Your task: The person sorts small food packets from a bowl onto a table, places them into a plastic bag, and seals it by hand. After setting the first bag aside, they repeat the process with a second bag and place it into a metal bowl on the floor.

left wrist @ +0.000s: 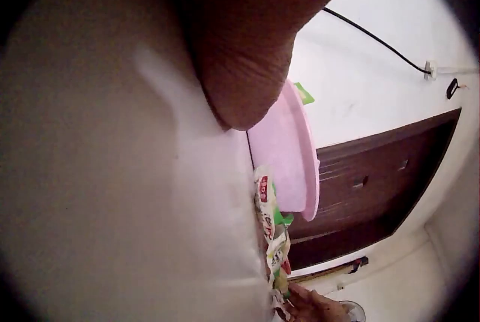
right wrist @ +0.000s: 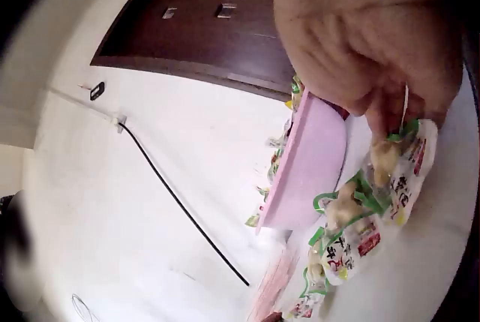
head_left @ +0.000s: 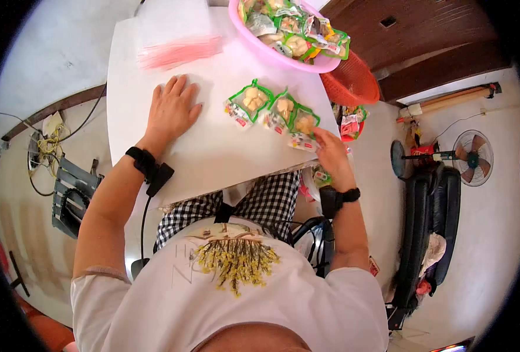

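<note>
Presently, the right hand (head_left: 333, 155) has its grip closed in a pinch on the right side edge of a clear plastic food packet with green borders and a white printed end (head_left: 304, 125). That packet lies at the right of a row of three on the smooth white bench (head_left: 213, 155), near the bench's right edge. A matching middle packet (head_left: 282, 110) is close against it; whether their borders touch or overlap cannot be told. A matching left packet (head_left: 250, 102) lies just beside the middle one. The left hand (head_left: 173, 108) rests palm down, fingers extended, grasping nothing. Beyond the row stands a round pink plastic basin (head_left: 289, 64) heaped with similar packets.

The step in hand is judged to be setting the pinched packet in line. Good practice would be to keep hold of the border only, leave the pale contents uncrushed, square the packet to its neighbour, then release without dragging it.

As to orientation, the pinched packet's long axis runs away from the person, its far end leaning slightly right. Its white printed end points toward the person; its green-bordered far end points toward the basin.
</note>
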The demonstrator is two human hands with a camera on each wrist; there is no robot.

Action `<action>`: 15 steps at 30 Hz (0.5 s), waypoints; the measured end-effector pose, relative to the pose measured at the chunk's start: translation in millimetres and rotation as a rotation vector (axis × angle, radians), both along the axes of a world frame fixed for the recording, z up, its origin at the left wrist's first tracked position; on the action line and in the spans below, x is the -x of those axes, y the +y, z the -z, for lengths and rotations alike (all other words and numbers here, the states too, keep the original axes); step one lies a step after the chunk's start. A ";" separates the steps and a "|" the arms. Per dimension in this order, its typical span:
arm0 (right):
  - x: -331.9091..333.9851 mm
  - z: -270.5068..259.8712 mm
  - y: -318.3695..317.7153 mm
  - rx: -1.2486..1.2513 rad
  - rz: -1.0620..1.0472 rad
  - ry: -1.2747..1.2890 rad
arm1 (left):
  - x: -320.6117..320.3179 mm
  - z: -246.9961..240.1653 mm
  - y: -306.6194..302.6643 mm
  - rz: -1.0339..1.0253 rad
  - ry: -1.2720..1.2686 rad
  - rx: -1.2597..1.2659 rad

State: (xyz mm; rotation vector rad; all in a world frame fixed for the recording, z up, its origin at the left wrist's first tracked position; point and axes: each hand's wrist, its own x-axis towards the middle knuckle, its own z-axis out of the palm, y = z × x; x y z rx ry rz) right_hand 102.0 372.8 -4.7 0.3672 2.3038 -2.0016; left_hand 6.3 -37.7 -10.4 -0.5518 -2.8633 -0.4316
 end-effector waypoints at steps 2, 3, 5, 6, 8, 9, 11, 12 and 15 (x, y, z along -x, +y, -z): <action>12.3 -0.4 -15.1 0.228 0.091 -0.059 | 0.2 1.1 0.9 -0.010 0.041 0.003; 20.8 0.5 -16.0 0.129 0.033 -0.048 | -1.0 1.3 1.7 -0.016 0.058 0.005; 34.1 2.7 -20.9 -0.065 -0.076 -0.035 | -2.5 -1.1 1.6 -0.011 0.044 -0.008; 36.8 -8.9 -37.0 -0.086 -0.113 -0.026 | -2.7 -2.1 1.2 -0.009 0.036 -0.015; 46.5 -9.3 -51.3 0.009 -0.033 -0.103 | -2.8 -3.2 0.2 -0.015 0.030 -0.022; 50.3 -12.8 -58.4 0.057 0.008 -0.143 | -3.3 -2.9 -0.1 -0.017 0.026 -0.025; 57.6 -31.7 -64.6 -0.339 -0.075 -0.021 | -3.5 -1.2 -0.5 -0.012 0.032 -0.040; 62.5 -38.6 -61.7 -0.606 -0.146 0.142 | -3.3 -0.4 -1.0 -0.011 0.035 -0.048; 86.6 -83.0 -77.7 -0.847 -0.196 0.440 | -2.1 -0.6 -0.2 -0.023 0.005 -0.042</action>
